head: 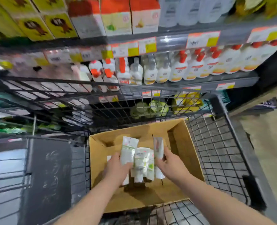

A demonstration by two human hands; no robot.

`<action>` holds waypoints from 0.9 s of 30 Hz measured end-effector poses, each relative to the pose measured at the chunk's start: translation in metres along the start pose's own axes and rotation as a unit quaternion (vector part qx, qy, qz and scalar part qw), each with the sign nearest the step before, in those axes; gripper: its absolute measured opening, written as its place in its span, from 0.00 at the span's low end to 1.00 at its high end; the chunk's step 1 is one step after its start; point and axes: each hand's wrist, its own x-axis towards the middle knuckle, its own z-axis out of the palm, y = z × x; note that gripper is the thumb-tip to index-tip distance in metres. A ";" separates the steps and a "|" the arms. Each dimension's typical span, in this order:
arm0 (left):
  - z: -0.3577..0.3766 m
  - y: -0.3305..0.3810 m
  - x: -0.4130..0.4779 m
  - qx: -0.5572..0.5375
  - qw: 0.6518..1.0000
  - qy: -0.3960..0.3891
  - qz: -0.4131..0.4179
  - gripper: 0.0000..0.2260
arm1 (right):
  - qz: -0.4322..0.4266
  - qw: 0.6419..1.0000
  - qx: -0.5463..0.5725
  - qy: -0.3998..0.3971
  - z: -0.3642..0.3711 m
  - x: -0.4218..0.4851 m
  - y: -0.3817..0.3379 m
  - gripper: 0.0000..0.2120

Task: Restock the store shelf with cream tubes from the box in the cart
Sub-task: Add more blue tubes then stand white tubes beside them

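Observation:
An open cardboard box [188, 153] sits in the black wire cart [219, 153]. Both my hands are inside the box. My left hand [115, 168] grips a white cream tube with green print [128, 150], its flat end pointing up toward the shelf. My right hand [169, 164] holds another white tube [158, 148] upright. Between the two hands, several more white tubes [142, 163] lie bunched on the box floor. The image is motion-blurred.
Store shelves [232, 80] stand just beyond the cart, stocked with white bottles with orange caps [178, 69] and, above, yellow and orange cartons [116, 17]. The cart's raised wire side [102, 101] lies between the box and the shelf. A dark panel [48, 172] flanks the left.

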 end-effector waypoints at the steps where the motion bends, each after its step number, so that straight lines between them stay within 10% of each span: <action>1: -0.010 0.005 -0.012 -0.010 1.000 0.013 0.005 0.20 | -0.009 1.000 0.000 -0.003 -0.007 -0.009 -0.010 0.21; 7: -0.075 0.035 -0.091 -0.116 0.988 0.091 0.054 0.15 | -0.117 0.992 -0.042 0.006 -0.048 -0.065 -0.083 0.07; 27: -0.267 -0.035 -0.319 -0.221 0.873 0.426 0.083 0.22 | -0.478 0.875 -0.079 -0.023 -0.008 -0.243 -0.304 0.10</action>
